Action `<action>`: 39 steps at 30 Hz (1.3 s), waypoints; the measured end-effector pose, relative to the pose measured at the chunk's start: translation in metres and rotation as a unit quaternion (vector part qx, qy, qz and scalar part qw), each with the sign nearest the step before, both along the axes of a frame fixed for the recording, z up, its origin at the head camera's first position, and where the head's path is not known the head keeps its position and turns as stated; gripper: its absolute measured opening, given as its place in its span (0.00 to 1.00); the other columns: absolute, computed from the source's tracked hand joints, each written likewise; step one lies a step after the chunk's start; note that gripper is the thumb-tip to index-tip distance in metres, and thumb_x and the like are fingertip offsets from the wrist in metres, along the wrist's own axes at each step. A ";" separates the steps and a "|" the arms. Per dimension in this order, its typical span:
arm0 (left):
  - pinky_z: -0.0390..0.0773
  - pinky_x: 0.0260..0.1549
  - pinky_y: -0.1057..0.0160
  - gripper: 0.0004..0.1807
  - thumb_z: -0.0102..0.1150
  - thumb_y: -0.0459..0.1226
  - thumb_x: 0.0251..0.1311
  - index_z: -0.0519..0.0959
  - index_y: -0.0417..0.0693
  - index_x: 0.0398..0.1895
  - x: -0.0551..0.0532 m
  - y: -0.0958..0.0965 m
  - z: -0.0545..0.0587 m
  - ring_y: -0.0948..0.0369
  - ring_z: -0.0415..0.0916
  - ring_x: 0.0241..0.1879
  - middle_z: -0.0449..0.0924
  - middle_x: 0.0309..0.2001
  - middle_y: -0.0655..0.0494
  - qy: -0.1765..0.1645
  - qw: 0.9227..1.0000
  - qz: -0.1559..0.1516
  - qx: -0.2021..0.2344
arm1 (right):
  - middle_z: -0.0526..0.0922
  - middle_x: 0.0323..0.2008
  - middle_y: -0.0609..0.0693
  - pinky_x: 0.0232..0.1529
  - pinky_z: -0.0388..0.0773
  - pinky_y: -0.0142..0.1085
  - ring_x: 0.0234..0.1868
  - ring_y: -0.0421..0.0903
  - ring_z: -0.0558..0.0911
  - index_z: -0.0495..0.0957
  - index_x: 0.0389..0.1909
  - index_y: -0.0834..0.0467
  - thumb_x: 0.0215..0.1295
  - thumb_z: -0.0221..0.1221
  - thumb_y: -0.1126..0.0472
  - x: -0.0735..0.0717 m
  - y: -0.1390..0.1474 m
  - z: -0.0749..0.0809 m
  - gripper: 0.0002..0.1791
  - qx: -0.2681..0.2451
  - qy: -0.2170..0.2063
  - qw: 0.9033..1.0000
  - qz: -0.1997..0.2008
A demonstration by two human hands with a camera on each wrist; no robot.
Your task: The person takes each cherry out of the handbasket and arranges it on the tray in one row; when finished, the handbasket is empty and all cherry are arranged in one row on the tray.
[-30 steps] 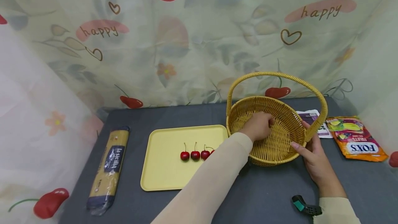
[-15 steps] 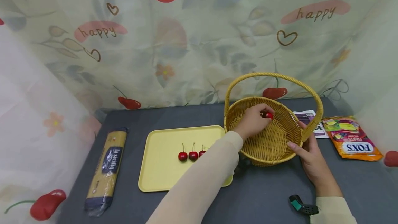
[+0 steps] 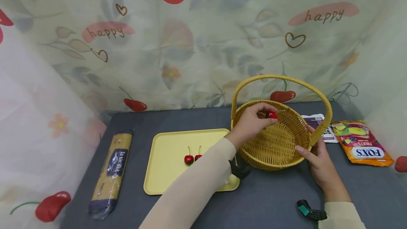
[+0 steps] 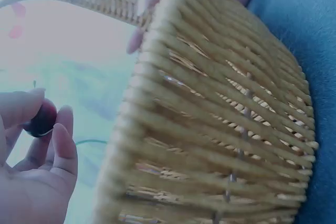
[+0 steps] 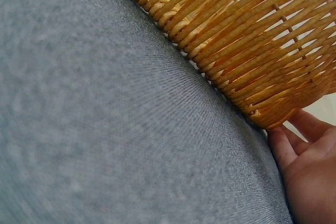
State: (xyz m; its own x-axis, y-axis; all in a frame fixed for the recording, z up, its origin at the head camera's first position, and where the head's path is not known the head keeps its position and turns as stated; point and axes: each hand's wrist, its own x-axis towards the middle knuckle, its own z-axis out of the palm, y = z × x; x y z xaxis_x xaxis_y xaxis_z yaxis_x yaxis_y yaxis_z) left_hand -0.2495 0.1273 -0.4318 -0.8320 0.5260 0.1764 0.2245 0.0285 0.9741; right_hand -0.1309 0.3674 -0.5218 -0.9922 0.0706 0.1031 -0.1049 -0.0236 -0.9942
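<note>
A dark red cherry (image 3: pixel 272 115) with its stem is pinched between the thumb and fingers of my left hand (image 3: pixel 251 124), over the left part of the wicker basket (image 3: pixel 279 147). In the left wrist view the cherry (image 4: pixel 42 119) shows between the fingertips, beside the woven wall. The basket, with its tall arched handle, stands slightly tilted on the table. My right hand (image 3: pixel 321 165) holds its right side, thumb at the rim and fingers behind. Two cherries (image 3: pixel 189 159) show on the yellow tray (image 3: pixel 168 176); my left sleeve covers part of the tray.
A pack of spaghetti (image 3: pixel 111 172) lies on the dark grey table (image 3: pixel 264 200) at the left. Right of the basket lie an orange Fox's candy bag (image 3: pixel 362 142) and a white-and-purple packet (image 3: pixel 329 135). A patterned curtain (image 3: pixel 203 56) hangs behind.
My left hand has risen and drawn back left from deep inside the basket, bringing the cherry into view. The left sleeve now covers more of the cherries on the tray. My right hand stays at the basket.
</note>
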 end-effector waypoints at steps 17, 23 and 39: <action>0.86 0.45 0.51 0.13 0.66 0.39 0.79 0.87 0.61 0.61 0.038 -0.077 0.001 0.55 0.85 0.48 0.87 0.55 0.59 -0.040 0.998 -0.033 0.047 | 0.48 0.83 0.61 0.68 0.60 0.26 0.78 0.50 0.58 0.43 0.90 0.41 0.84 0.56 0.68 -0.001 0.001 -0.002 0.46 -0.007 0.010 1.000 0.003; 0.83 0.40 0.53 0.13 0.70 0.39 0.76 0.88 0.56 0.60 0.049 -0.113 -0.006 0.42 0.83 0.44 0.87 0.52 0.50 -0.052 0.997 -0.010 0.050 | 0.48 0.83 0.62 0.68 0.60 0.26 0.78 0.50 0.58 0.43 0.90 0.41 0.84 0.55 0.68 -0.001 0.000 -0.001 0.46 -0.012 0.013 1.000 0.006; 0.82 0.43 0.54 0.16 0.73 0.37 0.72 0.88 0.49 0.61 0.066 -0.211 -0.042 0.41 0.81 0.48 0.84 0.55 0.47 -0.064 0.991 0.114 0.022 | 0.49 0.82 0.61 0.67 0.62 0.26 0.78 0.50 0.58 0.43 0.90 0.42 0.84 0.55 0.69 0.001 0.000 -0.002 0.46 -0.018 0.020 1.000 0.011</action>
